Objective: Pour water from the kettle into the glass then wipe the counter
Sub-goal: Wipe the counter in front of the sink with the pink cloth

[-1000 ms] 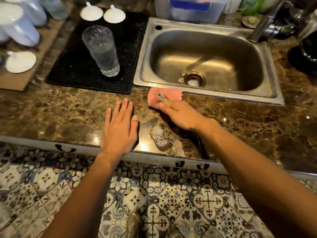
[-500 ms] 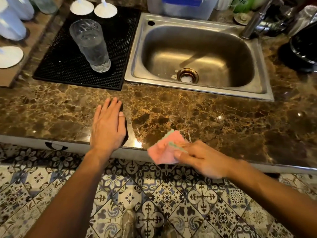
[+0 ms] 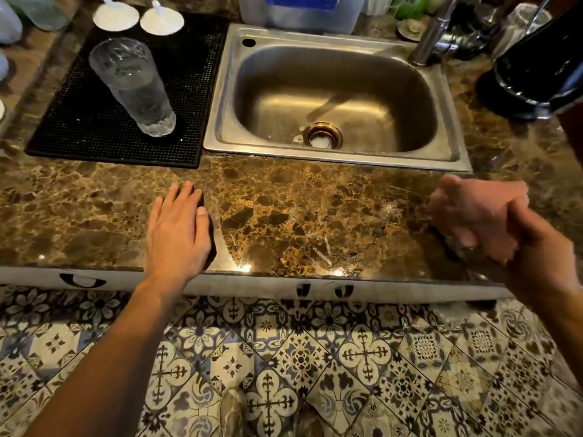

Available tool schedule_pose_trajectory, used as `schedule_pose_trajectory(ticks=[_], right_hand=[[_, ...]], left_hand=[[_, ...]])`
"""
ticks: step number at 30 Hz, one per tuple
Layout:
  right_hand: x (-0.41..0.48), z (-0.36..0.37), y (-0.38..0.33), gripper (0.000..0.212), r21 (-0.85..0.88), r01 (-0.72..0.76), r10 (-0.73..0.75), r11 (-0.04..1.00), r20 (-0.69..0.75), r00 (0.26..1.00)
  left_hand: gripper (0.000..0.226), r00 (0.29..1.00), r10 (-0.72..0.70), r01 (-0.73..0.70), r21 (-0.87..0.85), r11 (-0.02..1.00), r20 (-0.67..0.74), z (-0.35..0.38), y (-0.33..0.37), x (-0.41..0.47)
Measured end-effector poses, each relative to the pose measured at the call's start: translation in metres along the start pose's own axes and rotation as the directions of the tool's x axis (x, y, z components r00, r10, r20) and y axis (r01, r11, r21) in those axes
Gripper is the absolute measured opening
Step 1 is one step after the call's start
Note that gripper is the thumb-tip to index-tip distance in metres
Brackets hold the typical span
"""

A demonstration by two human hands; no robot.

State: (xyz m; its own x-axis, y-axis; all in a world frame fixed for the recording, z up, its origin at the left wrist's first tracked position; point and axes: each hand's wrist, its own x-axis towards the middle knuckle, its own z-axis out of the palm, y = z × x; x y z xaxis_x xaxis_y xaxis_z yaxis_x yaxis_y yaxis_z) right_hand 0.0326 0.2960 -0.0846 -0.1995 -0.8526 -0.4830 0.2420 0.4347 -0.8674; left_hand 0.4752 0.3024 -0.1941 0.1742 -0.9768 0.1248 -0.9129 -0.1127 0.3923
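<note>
Glass (image 3: 134,86) holds water on black mat (image 3: 94,121), sink (image 3: 334,99) empty — left hand (image 3: 176,231) flat, fingers spread on desk (image 3: 299,209); right hand (image 3: 533,247) clamped on pink cloth (image 3: 473,212).

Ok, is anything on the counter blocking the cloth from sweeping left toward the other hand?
Nothing visible. The counter is bare between the pink cloth in the right hand and the left hand, which lies flat near the front edge.

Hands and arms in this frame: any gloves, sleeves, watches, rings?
Both are bare. The left hand has no glove, ring or watch, and its forearm shows no sleeve up to the frame edge. The right hand is motion-blurred; no glove, wrist strap or sleeve shows on it either, though small items like a ring cannot be ruled out there.
</note>
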Motion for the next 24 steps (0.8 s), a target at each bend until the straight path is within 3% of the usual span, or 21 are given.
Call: schedule_pose_trajectory(ticks=[2, 4, 6, 8, 10, 12, 14, 15, 17, 19, 21, 24], right_hand=[[-0.005, 0.007, 0.012, 0.037, -0.263, 0.04, -0.042, 0.964, -0.005, 0.999], [-0.008, 0.019, 0.037, 0.034, -0.548, 0.072, -0.083, 0.833, 0.005, 0.997], [-0.012, 0.042, 0.062, 0.036, -0.651, 0.07, -0.066, 0.756, 0.031, 0.997], [-0.012, 0.072, 0.081, 0.038, -0.673, 0.104, -0.082, 0.732, 0.065, 0.995], [-0.02, 0.114, 0.093, 0.036, -0.674, 0.211, -0.103, 0.708, 0.196, 0.975], [-0.037, 0.156, 0.103, 0.03, -0.659, 0.298, -0.06, 0.691, 0.359, 0.931], [-0.053, 0.183, 0.111, 0.029, -0.632, 0.289, 0.027, 0.719, 0.44, 0.897], [-0.055, 0.19, 0.112, 0.032, -0.592, 0.222, 0.07, 0.775, 0.428, 0.901], [-0.052, 0.192, 0.1, 0.034, -0.392, -0.077, 0.22, 0.917, 0.334, 0.916], [-0.038, 0.177, 0.08, 0.031, -0.176, -0.253, 0.291, 0.951, 0.246, 0.925], [-0.021, 0.151, 0.06, 0.037, -0.203, -0.213, 0.243, 0.956, 0.136, 0.96], [-0.004, 0.118, 0.034, 0.039, -0.509, -0.037, 0.071, 0.86, 0.048, 0.996]], left_hand=[[0.052, 1.0, 0.001, -0.001, 0.002, 1.0, -0.002, 0.0, 0.0, 0.0], [0.053, 1.0, 0.0, 0.0, 0.001, 1.0, -0.002, 0.0, -0.001, 0.0], [0.053, 1.0, -0.002, 0.002, -0.002, 1.0, -0.005, 0.0, -0.001, 0.0], [0.053, 1.0, -0.005, 0.005, -0.007, 1.0, -0.009, 0.001, 0.0, 0.0], [0.054, 1.0, -0.011, 0.011, -0.013, 1.0, -0.012, 0.001, 0.0, 0.0], [0.054, 1.0, -0.016, 0.016, -0.018, 1.0, -0.011, 0.001, 0.0, 0.001], [0.055, 1.0, -0.021, 0.021, -0.022, 1.0, -0.011, 0.0, 0.0, 0.0], [0.055, 1.0, -0.022, 0.021, -0.023, 1.0, -0.012, 0.0, 0.0, 0.0], [0.055, 1.0, -0.016, 0.016, -0.023, 1.0, -0.016, 0.0, 0.0, 0.0], [0.055, 1.0, -0.014, 0.013, -0.024, 1.0, -0.017, 0.0, 0.0, 0.0], [0.055, 1.0, -0.012, 0.012, -0.026, 1.0, -0.014, 0.0, 0.0, 0.001], [0.055, 1.0, -0.01, 0.01, -0.02, 1.0, -0.01, -0.001, 0.0, -0.001]])
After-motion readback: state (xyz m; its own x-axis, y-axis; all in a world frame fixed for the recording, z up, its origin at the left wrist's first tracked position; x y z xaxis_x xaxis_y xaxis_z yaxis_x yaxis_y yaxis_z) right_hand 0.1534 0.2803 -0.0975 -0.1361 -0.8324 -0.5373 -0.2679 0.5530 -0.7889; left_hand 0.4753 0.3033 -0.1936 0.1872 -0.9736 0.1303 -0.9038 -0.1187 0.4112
